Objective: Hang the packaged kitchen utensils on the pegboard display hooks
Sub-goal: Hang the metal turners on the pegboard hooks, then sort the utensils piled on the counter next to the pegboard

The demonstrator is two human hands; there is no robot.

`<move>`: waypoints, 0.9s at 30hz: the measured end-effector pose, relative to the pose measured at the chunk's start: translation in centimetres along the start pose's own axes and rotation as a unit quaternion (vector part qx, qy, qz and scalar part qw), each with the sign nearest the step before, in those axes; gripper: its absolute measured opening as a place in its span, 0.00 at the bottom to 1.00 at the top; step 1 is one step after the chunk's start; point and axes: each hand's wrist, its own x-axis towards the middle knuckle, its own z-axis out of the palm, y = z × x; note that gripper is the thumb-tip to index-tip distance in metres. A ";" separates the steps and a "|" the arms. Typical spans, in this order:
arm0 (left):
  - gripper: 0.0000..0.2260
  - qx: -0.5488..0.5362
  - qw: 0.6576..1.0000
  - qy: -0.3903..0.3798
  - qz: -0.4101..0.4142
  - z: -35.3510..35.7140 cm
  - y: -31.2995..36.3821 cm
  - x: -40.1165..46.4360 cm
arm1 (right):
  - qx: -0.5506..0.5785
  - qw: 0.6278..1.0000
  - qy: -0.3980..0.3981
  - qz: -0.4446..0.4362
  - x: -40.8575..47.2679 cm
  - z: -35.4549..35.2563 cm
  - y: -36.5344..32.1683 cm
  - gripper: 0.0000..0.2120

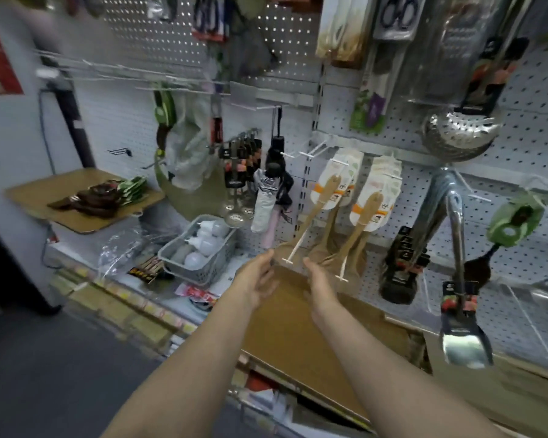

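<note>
Both my hands reach forward over a brown cardboard sheet [301, 324] below the pegboard [329, 128]. My left hand [258, 278] and my right hand [318, 286] have relaxed, nearly straight fingers and hold nothing. Just beyond the fingertips hang packaged wooden spatulas [325, 197] and a second bundle of them [366, 213] on white hooks. A white hook tip [290, 259] sticks out between my hands. Packaged steel ladles [239, 172] hang to the left, a steel turner [461, 314] hangs at the right.
A grey basket of white bulbs [200, 248] sits on the shelf at left. A wooden board [83, 197] carries dark packaged utensils. A folded umbrella [266, 197], a steel skimmer [459, 137] and black packaged utensils [402, 263] hang nearby. Empty hooks [108, 69] jut out upper left.
</note>
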 end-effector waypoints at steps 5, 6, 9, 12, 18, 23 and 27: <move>0.21 -0.021 0.999 0.050 0.007 -10.0 4.6 -0.7 | -0.008 0.996 -0.055 0.065 -0.4 11.5 2.5 0.17; 0.19 -0.026 0.998 0.060 0.009 -12.1 5.8 -1.0 | -0.020 0.995 -0.065 0.074 -1.1 14.0 2.7 0.18; 0.14 -0.037 0.995 0.088 0.017 -19.1 9.5 -1.1 | -0.039 0.989 -0.098 0.099 -2.1 21.5 4.4 0.13; 0.07 -0.053 0.990 0.124 0.036 -25.7 13.4 -1.9 | -0.036 0.985 -0.133 0.105 -2.5 29.2 6.3 0.18; 0.07 -0.068 0.981 0.172 0.067 -37.2 20.1 -1.0 | -0.030 0.980 -0.172 0.099 -3.5 42.2 9.2 0.26; 0.21 -0.094 0.972 0.206 0.070 -43.9 23.5 0.9 | -0.049 0.973 -0.188 0.128 -3.0 49.3 10.8 0.25; 0.22 -0.122 0.968 0.212 0.063 -47.4 26.3 3.5 | -0.064 0.972 -0.185 0.127 -0.6 54.0 11.3 0.27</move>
